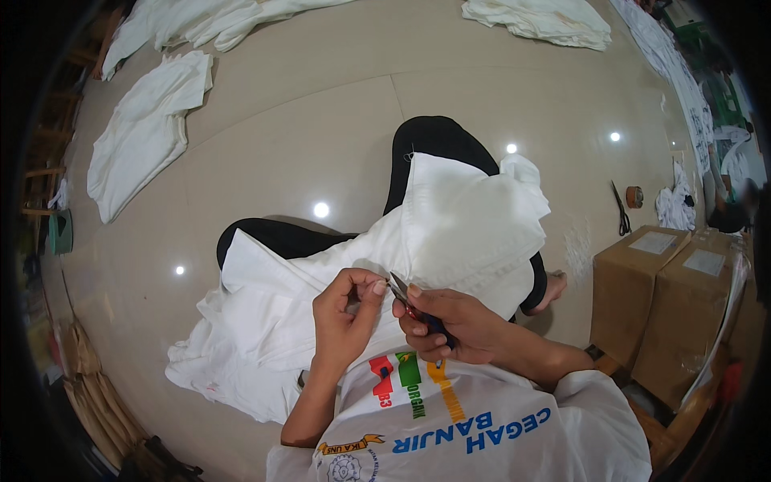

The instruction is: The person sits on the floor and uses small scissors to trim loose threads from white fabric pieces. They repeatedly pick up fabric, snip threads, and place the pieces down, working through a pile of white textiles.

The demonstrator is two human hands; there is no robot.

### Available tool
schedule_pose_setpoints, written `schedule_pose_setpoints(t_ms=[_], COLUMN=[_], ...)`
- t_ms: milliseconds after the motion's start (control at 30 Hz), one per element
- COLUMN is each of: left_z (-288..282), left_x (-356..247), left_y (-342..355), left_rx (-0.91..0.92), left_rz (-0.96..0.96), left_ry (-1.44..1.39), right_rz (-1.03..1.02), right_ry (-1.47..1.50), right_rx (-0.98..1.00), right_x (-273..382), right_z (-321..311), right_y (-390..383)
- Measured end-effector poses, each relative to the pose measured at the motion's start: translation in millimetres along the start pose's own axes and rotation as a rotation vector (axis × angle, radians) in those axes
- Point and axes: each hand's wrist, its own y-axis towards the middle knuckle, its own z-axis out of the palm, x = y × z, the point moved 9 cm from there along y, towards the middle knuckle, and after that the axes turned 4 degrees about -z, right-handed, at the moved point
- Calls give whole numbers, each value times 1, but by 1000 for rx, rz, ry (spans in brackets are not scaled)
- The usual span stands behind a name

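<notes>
White cloth (474, 217) is spread across my lap and legs, with more of it bunched on the left. My right hand (450, 321) is closed around a small pair of thread snips (400, 287) with dark blades and a red and dark blue handle. Their blades point up and left toward the fingertips of my left hand (349, 309). Thumb and forefinger of that hand pinch together right beside the blade tips; what lies between them is too small to make out. A few loose threads (409, 154) stick out at the cloth's upper corner.
Folded white cloth (144, 132) lies on the tiled floor at left, with more piles (538, 20) along the far side. Two cardboard boxes (638, 269) stand at right, near black scissors (620, 210) and a tape roll (634, 197). Thread scraps (577, 245) litter the floor.
</notes>
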Motion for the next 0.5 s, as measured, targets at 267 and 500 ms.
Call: schedule_pose_setpoints(t_ms=[267,500], left_z=[4,2], left_x=[-5,-3], left_y=[0,2], left_rx=[58,71], left_rz=[47,-39], left_ry=[82,-86], right_rz=[12,-628], right_ry=[23,-833], right_rx=[-30,-272], right_x=[-5,58], right_z=[-8,5], right_y=[3,-23])
